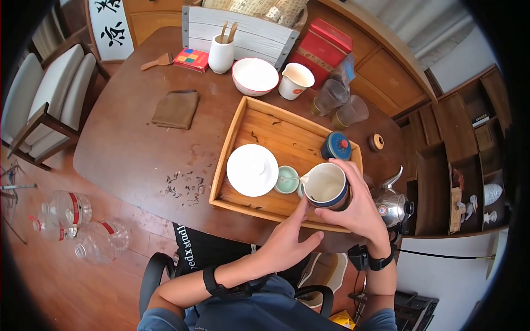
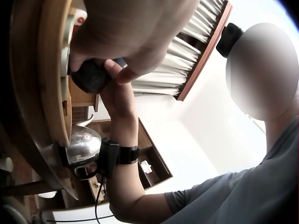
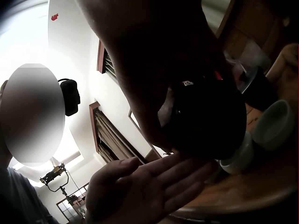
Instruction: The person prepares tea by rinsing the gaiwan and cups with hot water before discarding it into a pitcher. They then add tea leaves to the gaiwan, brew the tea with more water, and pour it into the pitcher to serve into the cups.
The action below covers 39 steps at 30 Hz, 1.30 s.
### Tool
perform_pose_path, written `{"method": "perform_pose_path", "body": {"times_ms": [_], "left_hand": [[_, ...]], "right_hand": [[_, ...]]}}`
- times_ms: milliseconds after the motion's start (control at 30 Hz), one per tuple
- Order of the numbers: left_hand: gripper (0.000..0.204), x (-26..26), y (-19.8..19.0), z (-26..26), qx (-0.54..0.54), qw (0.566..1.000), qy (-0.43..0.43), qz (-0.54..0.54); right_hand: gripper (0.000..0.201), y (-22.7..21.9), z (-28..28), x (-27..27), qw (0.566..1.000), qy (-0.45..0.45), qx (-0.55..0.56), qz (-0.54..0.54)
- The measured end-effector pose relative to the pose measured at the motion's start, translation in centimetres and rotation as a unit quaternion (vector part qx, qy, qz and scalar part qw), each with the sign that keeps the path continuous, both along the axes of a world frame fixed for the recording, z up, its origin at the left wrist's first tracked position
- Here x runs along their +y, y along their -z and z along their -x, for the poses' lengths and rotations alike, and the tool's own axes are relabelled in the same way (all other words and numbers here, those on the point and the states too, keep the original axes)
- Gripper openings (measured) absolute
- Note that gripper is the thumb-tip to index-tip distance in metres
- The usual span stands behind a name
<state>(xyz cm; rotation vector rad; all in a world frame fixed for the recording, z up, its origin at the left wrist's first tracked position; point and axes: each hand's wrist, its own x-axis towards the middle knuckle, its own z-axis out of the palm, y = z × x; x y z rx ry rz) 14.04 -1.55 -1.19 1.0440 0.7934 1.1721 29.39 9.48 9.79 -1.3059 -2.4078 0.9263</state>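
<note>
My right hand (image 1: 361, 209) grips a dark pitcher (image 1: 327, 183) with a cream inside, tilted so its spout points left. A thin clear stream runs from the spout to a small pale green cup (image 1: 286, 184) on the wooden tray (image 1: 216, 182). The left hand (image 1: 286, 247) has its thumb spread and its straight fingers at the pitcher's near side; in the right wrist view this left hand (image 3: 154, 189) shows an open palm. Left of the cup sits a round white lidded vessel (image 1: 243, 176). Another pale cup (image 1: 300, 190) lies partly hidden under the spout.
A blue canister (image 1: 336, 145) with a red knob stands on the tray's right. Beyond the tray are a white bowl (image 1: 255, 78), a white pitcher (image 1: 297, 81) and glasses (image 1: 331, 97). A steel kettle (image 1: 391, 208) stands right; loose leaves (image 1: 185, 187) and a brown cloth (image 1: 175, 109) lie left.
</note>
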Motion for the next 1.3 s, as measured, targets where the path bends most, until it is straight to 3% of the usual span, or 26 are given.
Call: {"method": "perform_pose_path", "body": {"times_ms": [1000,1100,1200,1300], "left_hand": [[0.093,0.2,-1.1,-0.1,-0.013,0.999,0.002,-0.034],[0.096,0.2,-1.1,0.0,0.015,0.999,-0.006,-0.035],[0.098,0.1,-1.3,0.0,0.048,0.997,-0.029,-0.045],[0.099,0.0,-1.3,0.0,0.079,0.994,-0.039,-0.059]], "right_hand": [[0.094,-2.7,0.3,0.4,0.998,-0.026,-0.036,-0.035],[0.097,-1.7,-0.3,0.2,0.999,-0.012,0.005,-0.041],[0.101,-0.2,-0.8,-0.4,0.988,0.07,0.122,0.067],[0.103,1.0,-1.9,-0.3,0.982,0.075,0.157,0.067]]}}
